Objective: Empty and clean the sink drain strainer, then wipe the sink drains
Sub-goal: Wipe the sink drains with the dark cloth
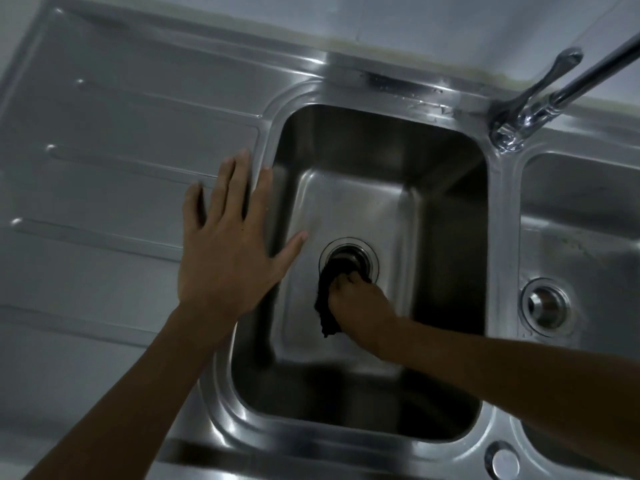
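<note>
My right hand (356, 301) reaches down into the left steel basin (346, 143) and is closed on a dark cloth (325, 306), pressing it onto the near edge of the round drain (349, 252). The cloth covers the drain's lower part; its upper metal ring shows. My left hand (227, 247) hovers flat with fingers spread over the basin's left rim and holds nothing. In the right basin (581, 209), a second drain (545, 306) has a metal strainer seated in it.
A ribbed draining board (114, 161) stretches to the left. The chrome tap (540, 102) stands behind the divider between the basins, its spout running off to the upper right. A round metal cap (504, 462) sits on the front rim.
</note>
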A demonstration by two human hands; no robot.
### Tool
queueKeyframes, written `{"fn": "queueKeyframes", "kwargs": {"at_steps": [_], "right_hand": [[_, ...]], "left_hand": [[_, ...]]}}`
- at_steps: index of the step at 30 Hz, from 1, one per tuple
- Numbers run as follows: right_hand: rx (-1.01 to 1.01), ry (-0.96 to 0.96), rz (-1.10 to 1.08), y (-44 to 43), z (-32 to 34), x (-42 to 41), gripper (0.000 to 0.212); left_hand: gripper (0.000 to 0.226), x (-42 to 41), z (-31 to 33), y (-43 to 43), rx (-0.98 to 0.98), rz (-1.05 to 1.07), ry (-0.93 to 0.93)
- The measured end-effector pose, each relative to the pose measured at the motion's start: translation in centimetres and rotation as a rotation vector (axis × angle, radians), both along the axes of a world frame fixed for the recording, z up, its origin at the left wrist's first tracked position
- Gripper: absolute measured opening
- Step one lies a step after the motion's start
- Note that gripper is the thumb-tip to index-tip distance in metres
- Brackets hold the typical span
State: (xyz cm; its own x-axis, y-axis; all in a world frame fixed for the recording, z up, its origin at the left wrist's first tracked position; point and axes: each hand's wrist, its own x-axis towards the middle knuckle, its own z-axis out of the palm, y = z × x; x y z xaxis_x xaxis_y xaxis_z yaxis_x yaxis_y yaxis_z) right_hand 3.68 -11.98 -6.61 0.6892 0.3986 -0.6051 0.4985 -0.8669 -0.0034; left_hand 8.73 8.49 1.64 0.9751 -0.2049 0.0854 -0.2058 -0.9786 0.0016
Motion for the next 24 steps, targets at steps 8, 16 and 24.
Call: {"fn": "queueKeyframes", "kwargs": {"at_steps": [8, 16, 24], "right_hand": [[0.383, -0.161, 0.177, 2.3, -3.2, 1.3, 0.059], [0.617, -0.105, -0.346, 6.3, -1.0, 1.6, 0.076], [0.72, 0.477, -0.343, 3.8, 1.0, -4.3, 0.045]], "left_hand": [[0.088, 0.2, -0.1, 0.0, 0.005, -0.014, -0.039], [0.086, 0.1, -0.1, -0.1, 0.0, 0.008, -0.02], [0.088, 0.0, 0.3, 0.1, 0.019, 0.007, 0.036]]}}
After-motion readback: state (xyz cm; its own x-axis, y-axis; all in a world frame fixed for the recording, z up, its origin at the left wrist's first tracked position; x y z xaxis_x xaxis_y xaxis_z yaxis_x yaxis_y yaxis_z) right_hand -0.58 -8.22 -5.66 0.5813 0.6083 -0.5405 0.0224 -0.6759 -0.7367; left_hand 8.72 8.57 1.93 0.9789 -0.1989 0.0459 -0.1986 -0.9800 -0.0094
